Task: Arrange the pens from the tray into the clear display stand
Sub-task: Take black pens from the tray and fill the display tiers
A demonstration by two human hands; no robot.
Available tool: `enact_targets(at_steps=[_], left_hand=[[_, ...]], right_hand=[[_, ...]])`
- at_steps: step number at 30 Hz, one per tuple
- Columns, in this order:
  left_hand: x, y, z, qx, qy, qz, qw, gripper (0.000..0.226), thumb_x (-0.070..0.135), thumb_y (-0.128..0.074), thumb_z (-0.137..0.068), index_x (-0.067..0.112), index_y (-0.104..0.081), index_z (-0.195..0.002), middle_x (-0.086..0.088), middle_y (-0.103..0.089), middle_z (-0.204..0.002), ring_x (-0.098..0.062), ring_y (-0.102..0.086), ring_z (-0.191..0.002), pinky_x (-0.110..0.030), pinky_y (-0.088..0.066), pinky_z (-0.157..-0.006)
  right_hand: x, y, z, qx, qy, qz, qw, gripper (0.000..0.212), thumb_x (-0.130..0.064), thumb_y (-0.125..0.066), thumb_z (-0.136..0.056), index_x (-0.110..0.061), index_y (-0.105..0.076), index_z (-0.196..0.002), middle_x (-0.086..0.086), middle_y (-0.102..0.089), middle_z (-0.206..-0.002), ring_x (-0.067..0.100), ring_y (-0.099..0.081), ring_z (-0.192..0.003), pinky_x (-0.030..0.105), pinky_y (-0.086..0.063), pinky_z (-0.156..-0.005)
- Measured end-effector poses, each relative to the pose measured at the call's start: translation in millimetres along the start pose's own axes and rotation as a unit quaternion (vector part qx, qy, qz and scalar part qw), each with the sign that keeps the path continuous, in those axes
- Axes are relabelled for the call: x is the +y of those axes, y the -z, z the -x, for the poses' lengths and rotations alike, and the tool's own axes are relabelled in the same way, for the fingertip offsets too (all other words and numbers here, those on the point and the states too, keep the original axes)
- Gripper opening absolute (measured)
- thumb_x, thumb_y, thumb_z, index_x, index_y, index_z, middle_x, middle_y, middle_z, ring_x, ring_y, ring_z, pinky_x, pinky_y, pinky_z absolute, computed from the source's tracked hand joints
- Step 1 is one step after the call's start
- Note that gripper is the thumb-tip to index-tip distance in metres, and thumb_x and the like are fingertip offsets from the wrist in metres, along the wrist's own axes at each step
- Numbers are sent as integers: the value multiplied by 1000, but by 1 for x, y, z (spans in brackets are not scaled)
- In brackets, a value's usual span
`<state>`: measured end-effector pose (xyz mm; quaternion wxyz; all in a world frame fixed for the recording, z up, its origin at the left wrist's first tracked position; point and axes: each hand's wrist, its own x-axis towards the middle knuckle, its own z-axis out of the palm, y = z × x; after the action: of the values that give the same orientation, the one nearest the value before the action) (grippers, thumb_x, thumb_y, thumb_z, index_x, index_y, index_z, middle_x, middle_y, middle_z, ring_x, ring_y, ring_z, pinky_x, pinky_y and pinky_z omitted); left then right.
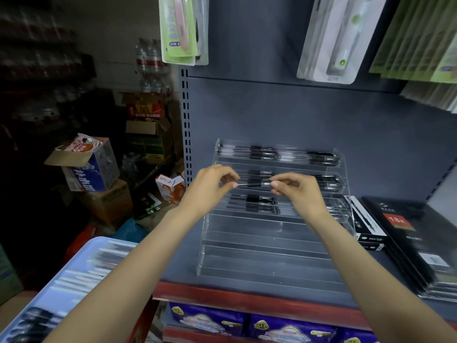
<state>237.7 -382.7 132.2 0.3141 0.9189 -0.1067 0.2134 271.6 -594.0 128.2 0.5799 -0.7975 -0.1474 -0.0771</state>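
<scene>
**Pen held level in front of the tiered display stand**

Left hand point(213, 184): raised before the middle tier, thumb and fingertips pinched on the left end of a single pen point(252, 185). Right hand point(295, 188): raised at the same height, thumb and forefinger pinched on the right end of the same pen. Pen: horizontal, dark grip section at centre, suspended between both hands just in front of the stand's second tier from the top.

Clear display stand point(269, 246): stepped acrylic, seated on the grey shelf point(178, 266), back against the grey rear panel. Top three tiers loaded with pens lying lengthwise: top-tier pens point(277, 153), second-tier pens point(329, 183) partly hidden behind the hands, third-tier pens point(254, 203). Near, lower tiers without pens.

Tray point(49, 288): light blue, near left, below the left forearm, holding blurred rows of pens point(81, 273).

Right of the stand: a boxed pen pack point(366, 227) touching or just beside the stand's right wall, then a stack of black 18K diary notebooks point(410, 241). Far above: hanging blister-packed goods point(181, 28). Far left: dim stockroom area with stacked cardboard cartons point(91, 167) and bottled water point(149, 63).
</scene>
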Motion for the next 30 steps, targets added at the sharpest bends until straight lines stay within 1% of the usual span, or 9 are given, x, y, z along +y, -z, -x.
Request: enact_targets(at_steps=[4,6,8,10,13,19,24,27,30], left_hand=[[-24,11,8,66,104,-30,992,33,22,-67,-84,17,-61,-116,-3,-58,-119,-18,-50,-116,-31,-38,-100],[-33,12,11,48,163,-8,985,42,22,-68,-84,10,-57,-122,-7,-60,-122,-19,-55,-114,-28,-40,-97],[-35,11,13,13,193,40,980,44,21,-68,-84,7,-56,-125,-7,-63,-119,-19,-59,-110,-27,-42,-94],[-35,9,15,-5,197,91,976,42,19,-68,-84,7,-58,-123,-7,-65,-118,-19,-60,-111,-30,-45,-99],[-34,8,16,-6,194,123,973,43,15,-71,-81,5,-60,-122,-9,-65,-118,-19,-61,-110,-39,-45,-103],[-39,4,16,6,195,143,970,44,12,-72,-80,5,-60,-122,-10,-65,-119,-18,-61,-109,-35,-45,-103],[-43,-2,18,40,196,130,971,38,15,-71,-81,9,-63,-118,-6,-69,-109,-17,-63,-103,-29,-46,-97],[-39,-2,21,52,190,124,972,37,14,-69,-83,9,-63,-119,-7,-69,-109,-18,-63,-104,-33,-47,-99],[-30,1,31,52,181,113,976,37,14,-63,-88,12,-59,-125,-6,-67,-114,-16,-62,-106,-29,-46,-98]], right_hand=[[12,9,-1,28,-13,50,998,10,-6,-67,-84,-10,-72,-91,-3,-69,-75,-3,-65,-60,12,-53,-71],[14,7,0,30,-12,89,996,7,-7,-67,-84,-10,-72,-89,-5,-67,-72,-5,-64,-57,9,-52,-71],[14,0,0,24,-4,126,992,6,-8,-67,-85,-11,-71,-88,-3,-66,-71,-2,-62,-58,3,-48,-67],[11,-6,-1,10,4,170,985,6,-10,-67,-85,-10,-71,-89,1,-67,-75,3,-62,-65,2,-46,-66],[10,-13,-4,-12,16,242,970,10,-12,-69,-84,-9,-72,-94,5,-70,-88,11,-62,-76,18,-50,-82],[8,-18,-8,-28,2,306,952,6,-8,-70,-82,-7,-73,-88,8,-72,-89,11,-59,-76,18,-44,-77],[2,-18,-11,-52,-24,317,947,9,-7,-72,-80,-4,-74,-88,9,-71,-89,11,-57,-76,16,-42,-76],[1,-18,-10,-56,-33,324,944,12,-8,-71,-81,-5,-73,-92,10,-72,-93,11,-58,-77,16,-43,-77],[-4,-22,-5,-46,8,327,944,16,-11,-69,-83,-6,-71,-98,10,-71,-99,13,-60,-81,17,-44,-79]])
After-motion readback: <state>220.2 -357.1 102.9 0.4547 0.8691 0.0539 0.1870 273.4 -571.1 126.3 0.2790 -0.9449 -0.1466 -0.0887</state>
